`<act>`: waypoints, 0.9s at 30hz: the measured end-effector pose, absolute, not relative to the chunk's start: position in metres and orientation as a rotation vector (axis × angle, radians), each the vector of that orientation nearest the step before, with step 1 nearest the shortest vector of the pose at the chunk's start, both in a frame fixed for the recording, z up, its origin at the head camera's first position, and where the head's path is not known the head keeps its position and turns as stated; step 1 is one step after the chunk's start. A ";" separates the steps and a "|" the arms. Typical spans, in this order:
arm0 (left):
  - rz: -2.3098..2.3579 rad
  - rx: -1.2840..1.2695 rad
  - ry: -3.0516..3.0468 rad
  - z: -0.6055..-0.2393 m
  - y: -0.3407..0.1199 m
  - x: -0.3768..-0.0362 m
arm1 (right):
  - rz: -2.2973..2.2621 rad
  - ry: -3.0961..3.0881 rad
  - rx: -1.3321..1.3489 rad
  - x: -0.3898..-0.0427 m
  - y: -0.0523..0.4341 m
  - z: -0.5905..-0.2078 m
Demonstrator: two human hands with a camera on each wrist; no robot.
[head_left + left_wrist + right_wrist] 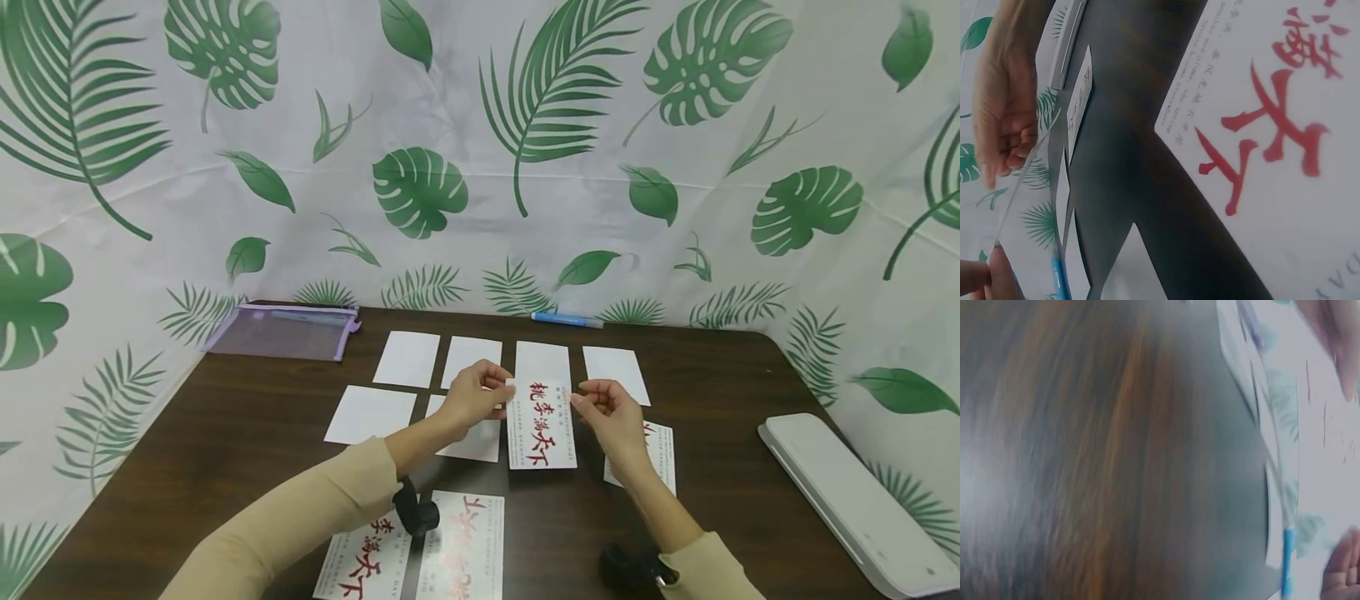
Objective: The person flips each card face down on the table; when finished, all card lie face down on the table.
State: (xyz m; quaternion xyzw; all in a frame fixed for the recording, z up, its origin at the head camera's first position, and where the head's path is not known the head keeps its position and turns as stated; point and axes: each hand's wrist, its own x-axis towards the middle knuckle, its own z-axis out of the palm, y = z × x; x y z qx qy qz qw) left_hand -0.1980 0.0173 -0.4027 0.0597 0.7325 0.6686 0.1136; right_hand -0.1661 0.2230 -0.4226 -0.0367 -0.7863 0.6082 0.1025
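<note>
Head view, held card: a printed card with red brush characters hangs over the middle of the dark table, raised off it, text facing the person.
Head view, left hand: the left hand pinches the card's upper left corner between thumb and fingers.
Head view, right hand: the right hand pinches the upper right corner, so the card is grasped from both sides.
Head view, surroundings: blank white cards lie in rows behind the hands; more printed cards lie near the front edge; a white flat machine sits at the right, a mesh pouch far left, a blue pen by the backdrop.
Left wrist view: the held card shows edge-on as a thin line between fingertips; a printed card on the table fills the right side.
Right wrist view: badly blurred; only table wood and the pen are plain, and I cannot tell the grip from here.
Doing it well: I judge that light, even pinches at both corners keep the card flat and unbent; fingers are best kept off the red print.
</note>
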 end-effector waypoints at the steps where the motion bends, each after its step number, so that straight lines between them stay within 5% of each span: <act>1: 1.976 0.167 2.169 -0.402 0.018 -0.198 | 1.710 -2.319 -0.067 -0.165 0.218 -0.421; 9: 2.096 0.142 2.171 -0.399 0.029 -0.195 | 1.274 -2.383 0.351 -0.154 0.179 -0.427; 19: 2.212 0.158 2.078 -0.386 0.037 -0.188 | 0.948 -2.244 0.497 -0.152 0.174 -0.418; 27: 2.239 0.465 2.191 -0.374 0.036 -0.189 | 0.789 -2.093 0.493 -0.160 0.188 -0.401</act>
